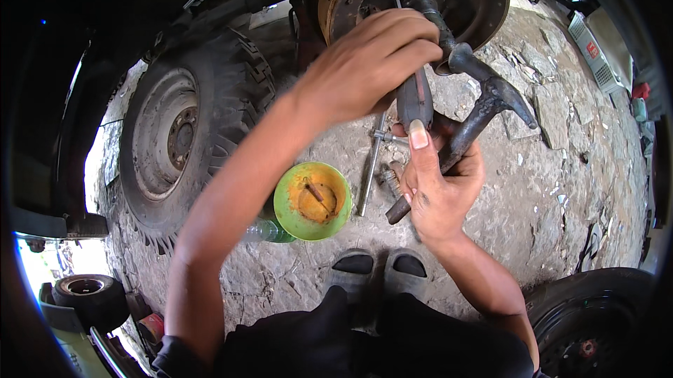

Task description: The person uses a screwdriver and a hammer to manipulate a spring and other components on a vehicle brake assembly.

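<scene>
My left hand [375,59] is closed around the upper part of a screwdriver [415,101] with a dark handle. Its thin blade rises past my knuckles toward a rusty brake assembly [484,0]. My right hand [446,192] grips the shaft of a dark metal claw hammer [480,112], and its thumb presses on the butt of the screwdriver handle. The hammer's face lies close to the end of the axle spindle [425,7], beside my left fingers. My left hand hides part of the brake assembly and the screwdriver.
A green bowl [343,220] with a small metal piece inside stands on the stone floor. Near it lie a T-handled wrench [369,175] and a coil spring [390,180]. A large wheel [165,140] leans at left; another tyre [596,294] lies at lower right. A white crate [592,52] is at far right.
</scene>
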Demonstrator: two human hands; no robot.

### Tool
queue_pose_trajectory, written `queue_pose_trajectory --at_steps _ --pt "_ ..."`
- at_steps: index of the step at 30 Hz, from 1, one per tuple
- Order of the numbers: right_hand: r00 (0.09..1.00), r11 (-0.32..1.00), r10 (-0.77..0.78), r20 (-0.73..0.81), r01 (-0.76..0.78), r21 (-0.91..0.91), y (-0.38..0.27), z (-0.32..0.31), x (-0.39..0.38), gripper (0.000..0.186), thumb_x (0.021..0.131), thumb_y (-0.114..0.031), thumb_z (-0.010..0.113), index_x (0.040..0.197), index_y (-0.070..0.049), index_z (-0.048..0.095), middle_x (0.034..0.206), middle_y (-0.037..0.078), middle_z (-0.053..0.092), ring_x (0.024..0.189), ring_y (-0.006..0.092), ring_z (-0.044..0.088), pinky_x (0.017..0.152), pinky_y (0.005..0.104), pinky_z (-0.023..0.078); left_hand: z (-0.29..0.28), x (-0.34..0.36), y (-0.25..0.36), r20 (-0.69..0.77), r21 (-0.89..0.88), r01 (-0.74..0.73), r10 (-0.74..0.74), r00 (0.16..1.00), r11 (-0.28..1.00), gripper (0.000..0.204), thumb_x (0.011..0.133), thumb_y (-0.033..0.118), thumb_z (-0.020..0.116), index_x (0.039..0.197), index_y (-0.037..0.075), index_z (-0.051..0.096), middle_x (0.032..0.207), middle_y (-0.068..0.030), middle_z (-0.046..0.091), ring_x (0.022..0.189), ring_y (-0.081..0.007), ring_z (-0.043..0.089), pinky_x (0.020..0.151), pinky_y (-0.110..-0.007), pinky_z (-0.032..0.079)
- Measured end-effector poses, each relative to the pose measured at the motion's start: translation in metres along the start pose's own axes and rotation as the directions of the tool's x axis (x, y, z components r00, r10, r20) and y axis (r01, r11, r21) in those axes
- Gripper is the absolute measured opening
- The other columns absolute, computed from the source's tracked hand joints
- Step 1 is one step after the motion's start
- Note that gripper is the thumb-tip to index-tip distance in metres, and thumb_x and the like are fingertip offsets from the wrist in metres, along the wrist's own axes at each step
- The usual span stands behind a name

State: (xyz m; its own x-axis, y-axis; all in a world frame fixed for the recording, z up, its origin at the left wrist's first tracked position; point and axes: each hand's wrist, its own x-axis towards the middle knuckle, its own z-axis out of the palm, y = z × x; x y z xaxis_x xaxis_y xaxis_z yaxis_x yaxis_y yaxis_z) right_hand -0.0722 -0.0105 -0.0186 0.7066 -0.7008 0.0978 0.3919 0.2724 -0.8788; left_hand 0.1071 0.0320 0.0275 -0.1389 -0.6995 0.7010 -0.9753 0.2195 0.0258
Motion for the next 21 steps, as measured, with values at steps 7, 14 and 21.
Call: queue_pose_trajectory --at_steps 7,14,21 --pt "0.998 0.995 0.058 -0.015 -0.056 0.083 -0.003 0.001 -0.003 0.026 0.093 -0.012 0.070 0.109 0.003 0.056 0.090 0.012 0.072 0.051 0.0027 0.050 0.044 0.0192 0.037 0.018 -0.021 0.063 0.235 -0.938 0.327 -0.903 0.360 -0.114 0.039 0.097 0.028 0.060 0.124 -0.001 0.059 0.103 -0.0084 0.065 0.096 -0.0166 0.063 0.082 -0.030 0.053" --pt "0.997 0.992 0.080 -0.008 -0.079 0.100 -0.009 -0.002 -0.002 0.024 0.094 -0.013 0.069 0.106 0.003 0.056 0.091 0.015 0.072 0.048 0.0031 0.049 0.041 0.0193 0.036 0.016 0.004 0.055 0.385 -0.904 0.319 -0.868 0.314 -0.285 0.042 0.098 0.038 0.059 0.118 0.002 0.065 0.094 -0.0060 0.067 0.082 -0.0138 0.063 0.071 -0.027 0.052" --pt "0.997 0.993 0.079 0.007 -0.079 0.086 -0.007 -0.003 -0.003 0.025 0.094 -0.013 0.070 0.106 0.002 0.055 0.089 0.015 0.072 0.049 0.0025 0.048 0.041 0.0194 0.036 0.018 0.003 0.059 0.364 -0.905 0.332 -0.887 0.283 -0.266 0.042 0.098 0.039 0.059 0.117 0.002 0.066 0.090 -0.0053 0.066 0.074 -0.0126 0.063 0.061 -0.026 0.051"
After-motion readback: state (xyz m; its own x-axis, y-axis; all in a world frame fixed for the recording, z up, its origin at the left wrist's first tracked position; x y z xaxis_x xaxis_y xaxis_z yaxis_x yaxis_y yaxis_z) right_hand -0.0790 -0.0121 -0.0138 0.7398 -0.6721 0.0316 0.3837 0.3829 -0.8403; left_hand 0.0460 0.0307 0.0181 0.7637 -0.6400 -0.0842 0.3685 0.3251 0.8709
